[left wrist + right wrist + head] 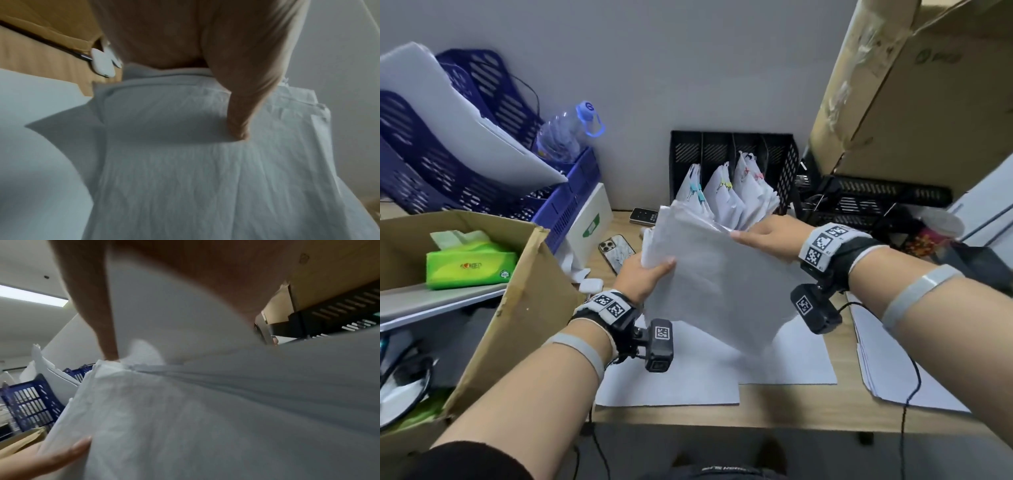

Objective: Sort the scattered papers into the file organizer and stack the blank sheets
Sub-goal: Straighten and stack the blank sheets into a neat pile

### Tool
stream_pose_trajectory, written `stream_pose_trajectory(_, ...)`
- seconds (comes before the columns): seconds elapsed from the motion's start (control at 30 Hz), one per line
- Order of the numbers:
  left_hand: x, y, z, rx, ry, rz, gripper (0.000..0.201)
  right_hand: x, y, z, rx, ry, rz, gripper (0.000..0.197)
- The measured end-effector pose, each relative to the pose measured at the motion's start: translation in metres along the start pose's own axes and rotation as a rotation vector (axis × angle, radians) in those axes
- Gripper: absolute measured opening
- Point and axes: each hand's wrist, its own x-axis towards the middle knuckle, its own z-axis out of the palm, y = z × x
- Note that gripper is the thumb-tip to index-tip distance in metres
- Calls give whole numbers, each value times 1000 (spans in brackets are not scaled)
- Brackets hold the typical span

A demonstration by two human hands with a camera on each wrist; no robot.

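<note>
Both hands hold one bundle of white sheets (pixel 709 274) up in the air above the worktop (pixel 808 404), between the two wrists. Left hand (pixel 645 274) grips the bundle's left edge, thumb laid across the top face and the fingers out of sight beneath; the left wrist view shows that thumb (pixel 238 129) pressing into the crumpled paper. Right hand (pixel 767 234) pinches the far right corner, its thumb tip on the upper edge; in the right wrist view a finger (pixel 107 344) comes down onto the edge where the sheets fan apart. The bundle tilts, far edge raised and near edge drooping toward the person.

Directly below it, flat on the worktop, lie loose blank sheets (pixel 671 387), and a further pile of sheets (pixel 887 370) rests by the right forearm. Just behind the raised bundle stands the black file organizer (pixel 784 164) against the wall, with clipped paper sets (pixel 729 195) leaning in its slots. Left of the bundle a phone (pixel 616 250) lies face down on the worktop, with a small dark device (pixel 643 216) beyond it. Farther left are blue plastic trays (pixel 465 164), a water bottle (pixel 568 133), and a cardboard box (pixel 517 308) holding a green tissue pack (pixel 469 263). Black trays (pixel 869 205) sit under a large carton (pixel 911 96) on the right
</note>
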Motion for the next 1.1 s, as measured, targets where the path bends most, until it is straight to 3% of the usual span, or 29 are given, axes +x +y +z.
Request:
stream_pose_trajectory(0.13,-5,-25,-30,115,8,-79,42,-2,26,15,101,-68,131,38)
stream_pose_trajectory(0.23,-13,-55,-52,276,52,-167,69,1,46,60,402,8,302,17)
stream_pose_trajectory(0.3,-15,-83,-64,266,115,-256,68,2,52,103,721,66,503,29)
stream_pose_trajectory(0.33,-14,-97,-68,273,148,-327,64,1,53,126,789,27,605,38)
stream_pose_trajectory(0.43,-20,-122,-78,449,143,-526,63,-6,51,186,647,-206,748,58)
stream_pose_trajectory(0.5,-21,-139,-83,520,209,-578,65,-8,46,214,658,-265,784,61)
stream_pose_trajectory(0.63,-23,-146,-73,533,262,-513,58,-2,33,239,753,-218,709,49)
stream_pose_trajectory(0.83,-16,-150,-51,508,261,-534,79,-10,50,228,666,-104,631,45)
stream_pose_trajectory(0.93,-15,-147,-40,481,275,-573,81,-27,88,215,500,-38,812,58)
stream_pose_trajectory(1.0,-10,-147,-30,462,251,-546,73,-37,113,211,440,-103,918,74)
stream_pose_trajectory(1.1,-4,-149,-13,430,167,-471,61,-37,130,216,458,-121,909,85)
